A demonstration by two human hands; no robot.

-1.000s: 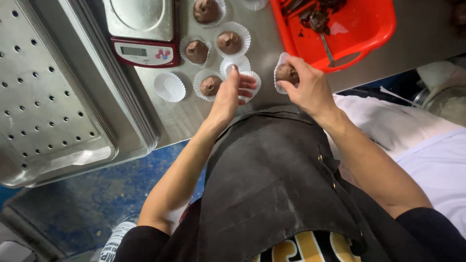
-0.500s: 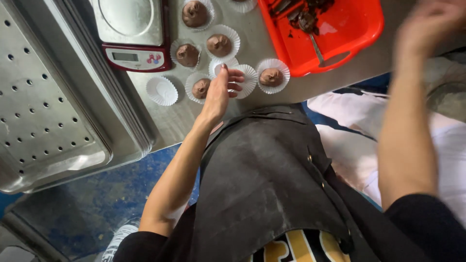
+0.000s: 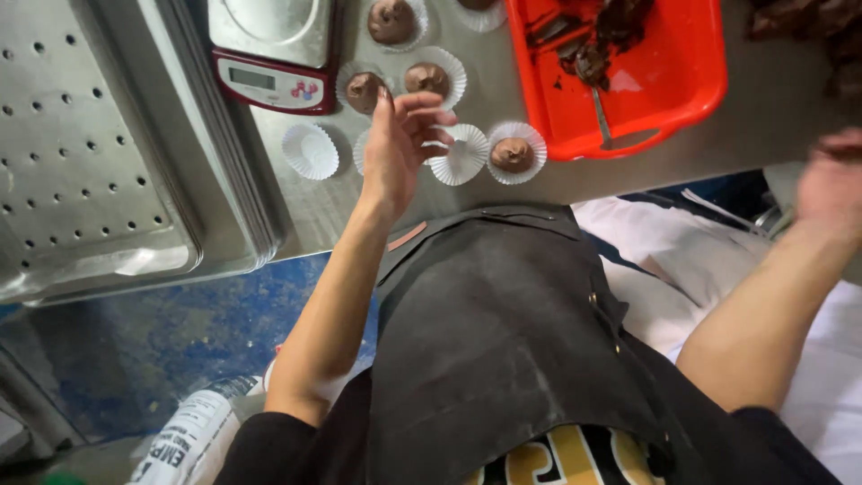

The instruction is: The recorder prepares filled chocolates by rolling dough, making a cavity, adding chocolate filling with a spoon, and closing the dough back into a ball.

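Two hands out: left hand [image 3: 400, 148] open, fingers spread over empty paper cup [image 3: 460, 154] on tabletop [image 3: 323, 211]; right hand [image 3: 831, 184] blurred, grip unreadable.

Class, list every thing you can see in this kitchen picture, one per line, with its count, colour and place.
Filled paper cups: at least four, white with brown filling, on the counter.
Empty paper cups: two, white, either side of the left hand.
Scale: one, steel and red, top centre.
Red tray: one, holding brown mixture and a spoon, top right.
Perforated trays: stacked, steel, left.
Apron: one, black, below.
Left hand: over the cups.
Right hand: blurred, right edge.
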